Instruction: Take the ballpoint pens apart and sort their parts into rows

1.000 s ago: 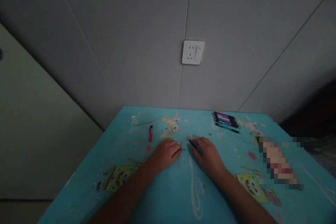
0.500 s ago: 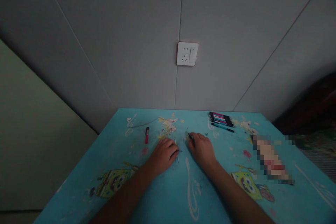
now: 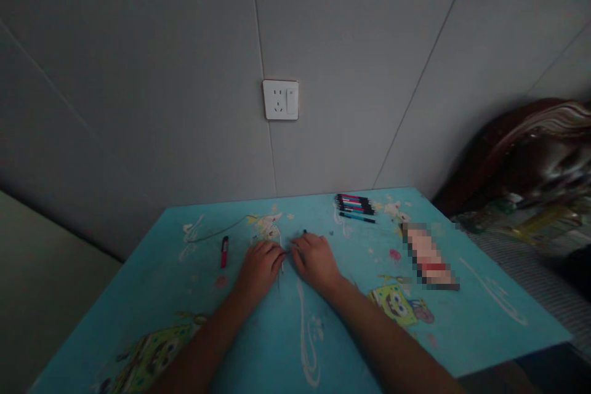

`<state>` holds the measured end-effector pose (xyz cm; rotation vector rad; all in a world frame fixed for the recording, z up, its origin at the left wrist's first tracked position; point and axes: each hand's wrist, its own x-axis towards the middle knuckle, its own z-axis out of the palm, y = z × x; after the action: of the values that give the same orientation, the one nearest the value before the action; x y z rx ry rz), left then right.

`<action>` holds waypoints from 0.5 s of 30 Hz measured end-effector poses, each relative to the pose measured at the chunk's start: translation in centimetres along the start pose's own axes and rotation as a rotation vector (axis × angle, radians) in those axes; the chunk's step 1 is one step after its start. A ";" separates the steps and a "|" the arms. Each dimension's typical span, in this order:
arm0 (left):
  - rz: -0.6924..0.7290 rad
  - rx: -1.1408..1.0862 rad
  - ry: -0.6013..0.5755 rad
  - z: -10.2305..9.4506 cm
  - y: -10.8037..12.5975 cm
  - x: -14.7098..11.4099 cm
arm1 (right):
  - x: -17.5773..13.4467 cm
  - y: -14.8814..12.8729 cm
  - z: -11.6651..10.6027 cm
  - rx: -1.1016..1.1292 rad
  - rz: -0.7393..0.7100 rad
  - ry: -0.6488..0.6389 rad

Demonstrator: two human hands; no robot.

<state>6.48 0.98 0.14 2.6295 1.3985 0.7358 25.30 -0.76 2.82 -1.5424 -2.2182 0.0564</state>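
My left hand (image 3: 262, 266) rests on the blue patterned table cover, fingers closed in a pinch. A thin dark piece reaches from its fingertips toward my other hand; its kind cannot be made out. Beside those fingertips a thin pale stick (image 3: 282, 267) lies on the cover, partly hidden. My right hand (image 3: 317, 260) is close by on the right, its fingers curled around a black pen-like piece (image 3: 305, 232) of which only the end shows. The fingertips of both hands nearly meet. Left of them lies a red marker with a black part (image 3: 224, 252).
Several pens (image 3: 354, 204) lie in a row at the back right, with a blue pen (image 3: 357, 218) in front. A blurred-out flat item (image 3: 429, 257) is on the right. The wall behind carries a socket (image 3: 281, 100). Dark carved furniture (image 3: 545, 154) stands beyond the table.
The view has turned right, so the table and wall sit further left. My right hand has moved closer to my left, and their fingertips now almost touch.
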 end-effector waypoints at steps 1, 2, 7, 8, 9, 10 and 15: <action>0.003 0.009 -0.004 0.2 -0.2 0.3 | -0.1 -0.1 0.1 -0.002 -0.017 -0.010; 0.009 0.019 -0.009 0.3 -0.5 0.6 | -0.1 -0.1 0.2 -0.006 -0.032 -0.022; 0.059 0.040 -0.027 0.8 -1.2 2.2 | 0.1 0.5 0.7 -0.042 -0.022 -0.028; 0.065 0.035 -0.029 0.9 -1.3 2.4 | 0.2 0.6 0.9 -0.054 -0.009 -0.022; 0.071 0.027 -0.031 1.0 -1.3 2.6 | 0.3 0.6 0.9 -0.067 0.005 -0.018; 0.077 0.016 -0.031 1.0 -1.3 2.8 | 0.5 0.6 1.0 -0.080 0.016 -0.014; 0.074 -0.021 -0.006 1.1 -1.3 2.6 | 0.5 0.7 0.5 -0.104 0.068 0.011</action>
<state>7.22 4.01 -0.18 2.6781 1.2907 0.7457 25.58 0.04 2.30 -1.6693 -2.1915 -0.0478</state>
